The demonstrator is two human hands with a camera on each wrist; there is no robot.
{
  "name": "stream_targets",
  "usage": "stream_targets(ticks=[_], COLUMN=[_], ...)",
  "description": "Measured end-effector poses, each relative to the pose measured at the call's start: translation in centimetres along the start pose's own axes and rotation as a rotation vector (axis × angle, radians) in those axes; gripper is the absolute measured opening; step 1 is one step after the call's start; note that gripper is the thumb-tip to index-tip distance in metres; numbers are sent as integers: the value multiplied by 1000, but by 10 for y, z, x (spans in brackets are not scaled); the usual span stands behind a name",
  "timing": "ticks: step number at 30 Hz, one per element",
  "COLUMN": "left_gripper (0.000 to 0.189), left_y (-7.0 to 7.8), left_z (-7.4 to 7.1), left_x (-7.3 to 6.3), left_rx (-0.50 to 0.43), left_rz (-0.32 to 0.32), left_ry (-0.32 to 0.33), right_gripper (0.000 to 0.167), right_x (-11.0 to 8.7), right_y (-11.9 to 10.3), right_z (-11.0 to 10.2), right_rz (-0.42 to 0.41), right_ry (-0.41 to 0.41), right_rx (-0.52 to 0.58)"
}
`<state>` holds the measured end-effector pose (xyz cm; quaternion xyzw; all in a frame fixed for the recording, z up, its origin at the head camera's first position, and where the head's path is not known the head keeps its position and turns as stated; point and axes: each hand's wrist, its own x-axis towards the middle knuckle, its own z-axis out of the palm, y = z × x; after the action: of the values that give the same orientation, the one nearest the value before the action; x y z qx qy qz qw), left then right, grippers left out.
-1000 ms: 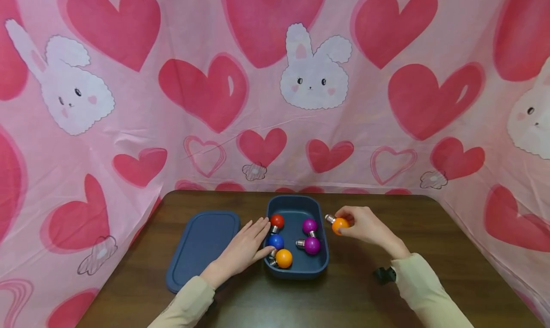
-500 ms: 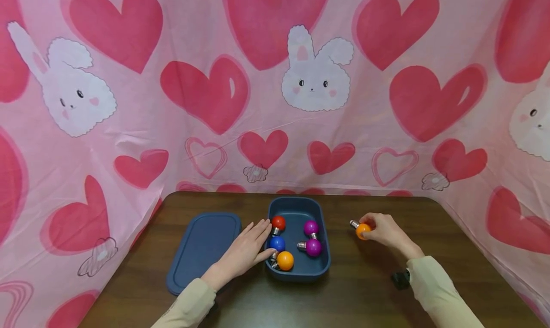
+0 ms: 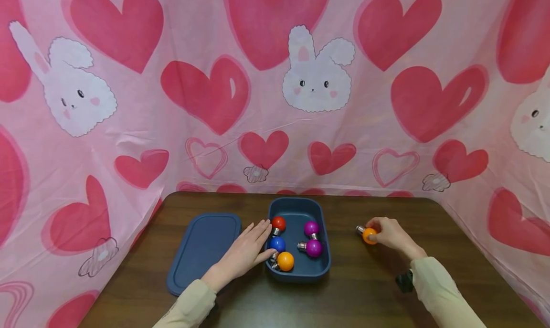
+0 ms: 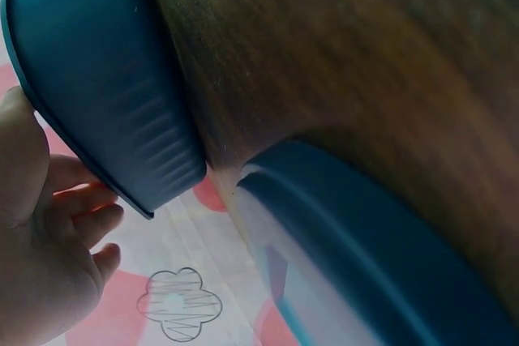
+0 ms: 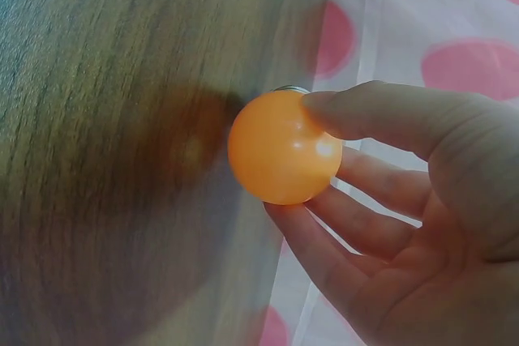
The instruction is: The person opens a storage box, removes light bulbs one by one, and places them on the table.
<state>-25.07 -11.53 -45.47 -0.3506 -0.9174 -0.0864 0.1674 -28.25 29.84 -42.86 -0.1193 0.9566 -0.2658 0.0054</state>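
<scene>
My right hand (image 3: pixel 392 234) pinches an orange light bulb (image 5: pixel 280 151) between thumb and fingers, close over the table to the right of the box; its metal screw base points left and away. My left hand (image 3: pixel 242 247) lies with straight fingers along the left rim of the dark blue box (image 3: pixel 301 273), fingertips right at the edge in the left wrist view. Inside the box, a red bulb (image 3: pixel 279 223), a blue bulb (image 3: pixel 278 244) and an orange bulb (image 3: pixel 285 261) line the left side. Two purple bulbs (image 3: pixel 314 248) lie on the right side.
A dark blue lid (image 3: pixel 202 251) lies flat on the brown wooden table (image 3: pixel 343 299) left of the box, partly behind the left forearm. Pink cloth with hearts and rabbits (image 3: pixel 315 82) hangs round the table's back and sides.
My right hand has carried the orange bulb rightward, away from the box, and lowered it toward the table. The left hand stays at the box's rim.
</scene>
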Motion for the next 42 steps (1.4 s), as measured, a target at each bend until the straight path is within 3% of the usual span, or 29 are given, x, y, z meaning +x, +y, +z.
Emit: stream_targets(ticks=[17,30,42], left_gripper=[66,66,67], left_y=[0,-1,0], left_z=[1,-1,1], left_x=[1,2,0], left_rx=[2,6,-7], left_rz=[23,12,1], left_ry=[22,2,-3], right_gripper=[24,27,25], right_x=[-1,-3,-5], right_y=[-3,-6,-7], right_z=[-1,-3,1], right_rz=[14,-13,30], right_ry=[-25,-21,-29], right_rx=[-10,-3,20])
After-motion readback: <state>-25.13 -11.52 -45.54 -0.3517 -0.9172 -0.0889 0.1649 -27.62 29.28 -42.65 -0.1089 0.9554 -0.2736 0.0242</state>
